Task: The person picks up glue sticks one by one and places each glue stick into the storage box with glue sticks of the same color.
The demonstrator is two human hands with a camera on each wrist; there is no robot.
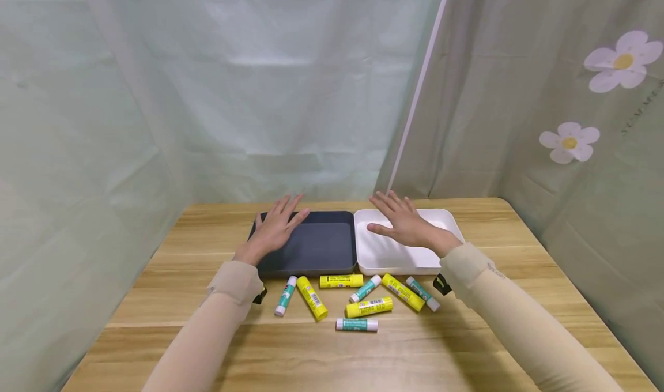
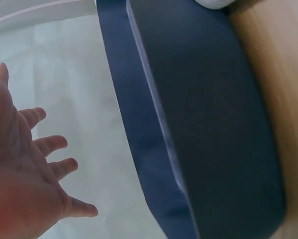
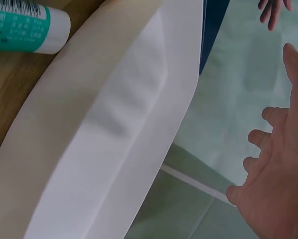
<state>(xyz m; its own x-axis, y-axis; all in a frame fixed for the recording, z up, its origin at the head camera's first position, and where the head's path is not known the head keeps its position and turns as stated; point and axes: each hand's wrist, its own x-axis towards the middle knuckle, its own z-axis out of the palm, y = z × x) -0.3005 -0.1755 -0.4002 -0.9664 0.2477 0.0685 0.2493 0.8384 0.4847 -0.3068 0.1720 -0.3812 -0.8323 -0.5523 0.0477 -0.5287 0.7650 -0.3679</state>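
Note:
My left hand (image 1: 274,230) hovers with spread fingers over the left part of a dark blue tray (image 1: 324,245). Over the white tray (image 1: 394,259) beside it, my right hand (image 1: 407,223) is held the same way, fingers apart and holding nothing. Both wrist views show each hand above its tray's rim, touching nothing. In front of the trays lie several yellow glue sticks (image 1: 312,298) and several smaller green glue sticks with white caps (image 1: 357,324), scattered on their sides. One green glue stick (image 3: 24,26) shows close to the white tray in the right wrist view.
The trays stand side by side on a wooden table (image 1: 290,357), near its back edge. A pale green curtain (image 1: 290,92) hangs behind and at the left, and a grey one with flowers (image 1: 498,92) at the right.

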